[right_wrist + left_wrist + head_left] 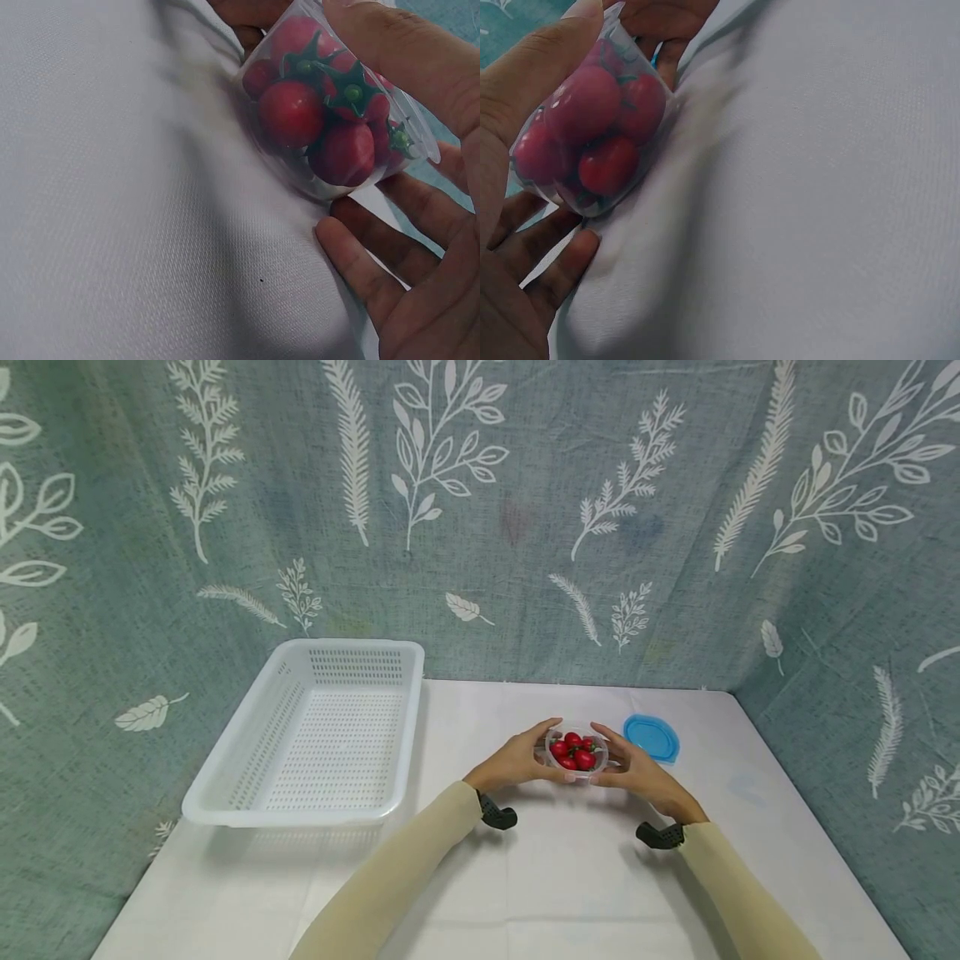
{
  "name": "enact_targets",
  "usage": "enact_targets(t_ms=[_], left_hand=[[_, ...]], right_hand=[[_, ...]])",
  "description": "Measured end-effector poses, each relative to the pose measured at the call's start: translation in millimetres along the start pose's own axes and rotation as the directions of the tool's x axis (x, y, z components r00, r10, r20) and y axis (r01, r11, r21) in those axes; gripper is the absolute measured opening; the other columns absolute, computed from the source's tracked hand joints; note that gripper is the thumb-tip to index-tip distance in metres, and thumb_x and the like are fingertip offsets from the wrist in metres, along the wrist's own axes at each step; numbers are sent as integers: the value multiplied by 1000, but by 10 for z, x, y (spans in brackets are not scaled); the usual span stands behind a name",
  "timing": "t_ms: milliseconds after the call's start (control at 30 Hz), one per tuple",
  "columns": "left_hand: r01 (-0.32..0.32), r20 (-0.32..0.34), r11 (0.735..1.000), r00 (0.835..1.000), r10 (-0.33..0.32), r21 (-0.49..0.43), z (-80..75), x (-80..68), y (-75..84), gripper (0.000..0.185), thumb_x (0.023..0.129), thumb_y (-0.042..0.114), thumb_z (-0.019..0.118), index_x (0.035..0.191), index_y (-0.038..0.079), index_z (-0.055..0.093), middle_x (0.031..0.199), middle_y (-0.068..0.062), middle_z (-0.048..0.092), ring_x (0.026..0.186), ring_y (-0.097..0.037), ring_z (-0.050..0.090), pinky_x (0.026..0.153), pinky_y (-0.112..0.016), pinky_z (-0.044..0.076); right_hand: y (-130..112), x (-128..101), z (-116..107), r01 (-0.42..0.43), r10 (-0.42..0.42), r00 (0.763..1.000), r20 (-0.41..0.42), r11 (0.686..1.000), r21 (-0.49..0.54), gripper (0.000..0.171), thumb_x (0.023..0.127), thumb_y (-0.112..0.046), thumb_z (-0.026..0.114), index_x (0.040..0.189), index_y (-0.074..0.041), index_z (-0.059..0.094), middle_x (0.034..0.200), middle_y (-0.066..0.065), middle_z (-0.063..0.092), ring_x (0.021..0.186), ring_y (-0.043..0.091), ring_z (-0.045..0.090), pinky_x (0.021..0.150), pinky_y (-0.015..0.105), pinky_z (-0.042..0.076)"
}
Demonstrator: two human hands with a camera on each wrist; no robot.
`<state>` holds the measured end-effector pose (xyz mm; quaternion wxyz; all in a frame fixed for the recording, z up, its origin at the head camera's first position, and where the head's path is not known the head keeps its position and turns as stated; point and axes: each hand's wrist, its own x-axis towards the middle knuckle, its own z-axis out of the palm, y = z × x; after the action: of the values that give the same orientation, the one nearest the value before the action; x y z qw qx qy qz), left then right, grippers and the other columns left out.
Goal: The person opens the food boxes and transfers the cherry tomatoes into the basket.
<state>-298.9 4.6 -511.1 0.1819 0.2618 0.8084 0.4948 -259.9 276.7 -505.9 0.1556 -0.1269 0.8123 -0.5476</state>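
Observation:
A small clear plastic cup point(576, 753) full of red cherry tomatoes point(573, 749) stands on the white table point(555, 877), right of centre. My left hand point(517, 758) grips it from the left and my right hand point(637, 770) from the right, thumbs over its rim. In the left wrist view the cup point(592, 135) sits against my palm with tomatoes point(607, 161) showing through its wall. The right wrist view has the cup point(330, 120) tilted under my thumb, its base on the cloth, with green-stemmed tomatoes point(292, 112) inside.
A white perforated plastic basket point(315, 735) with nothing in it sits at the table's left. A round blue lid point(651, 737) lies flat just right of the cup. A leaf-patterned grey-green curtain point(480, 510) closes off the back and sides.

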Motion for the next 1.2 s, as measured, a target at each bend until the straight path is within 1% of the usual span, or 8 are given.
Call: enact_targets(t_ms=[200,333,467,600,733,933,1100,1200], left_hand=[[-19,1,999,1000,19,50,-36,5,36,108,80,57,85,165,27,25,157,2,45,136,-17,50,101,-39,49],[-70,-75,996,994,75,64,-83,60,94,98,84,58,81,162,25,32,157,-1,46,139,-15,47,105,-40,48],[-152,-192,977,965,180,150,-137,131,173,76,88,55,78,150,19,52,148,-1,55,134,-17,51,102,-38,50],[-204,-217,933,937,274,295,-165,179,237,52,91,48,78,132,18,67,131,3,65,122,-15,57,94,-32,52],[-241,-157,897,935,317,371,-174,208,313,38,92,41,80,121,18,72,113,6,71,107,-12,61,88,-28,51],[-300,43,852,949,313,430,-141,250,434,31,91,32,81,115,12,76,101,6,74,92,-9,63,80,-22,50],[-325,135,812,945,298,485,-94,290,448,30,90,31,82,115,14,78,100,8,73,91,-5,60,85,-21,47],[-339,174,784,941,291,520,-77,312,459,29,91,28,82,116,15,78,95,8,70,88,-5,58,82,-21,46]], right_hand=[[-9,-20,20,-4,4,1000,-6,1000,1,99,89,-31,83,166,-26,21,167,12,27,145,42,38,110,65,35],[4,-11,23,-6,6,1000,-10,1000,-3,100,88,-32,84,166,-26,21,168,10,25,146,42,38,112,66,33],[14,-5,20,-3,3,1000,-18,1000,3,100,88,-31,85,166,-26,22,168,9,26,143,41,42,111,64,36],[14,-21,22,-1,1,1000,-17,1000,12,100,88,-31,84,166,-27,22,168,9,25,144,41,41,111,65,34],[16,-31,30,-2,2,1000,-13,1000,25,99,88,-32,85,165,-29,23,168,8,26,145,40,41,112,65,33],[36,-46,24,-1,2,1000,-8,999,39,95,88,-32,85,162,-41,26,167,9,28,141,38,46,111,62,36],[47,-32,17,5,-4,1000,-4,999,37,98,88,-32,85,164,-35,24,166,9,29,140,38,47,112,63,35],[54,-26,13,9,-9,1000,1,999,44,99,88,-30,84,165,-32,22,165,8,32,140,38,47,112,63,34]])
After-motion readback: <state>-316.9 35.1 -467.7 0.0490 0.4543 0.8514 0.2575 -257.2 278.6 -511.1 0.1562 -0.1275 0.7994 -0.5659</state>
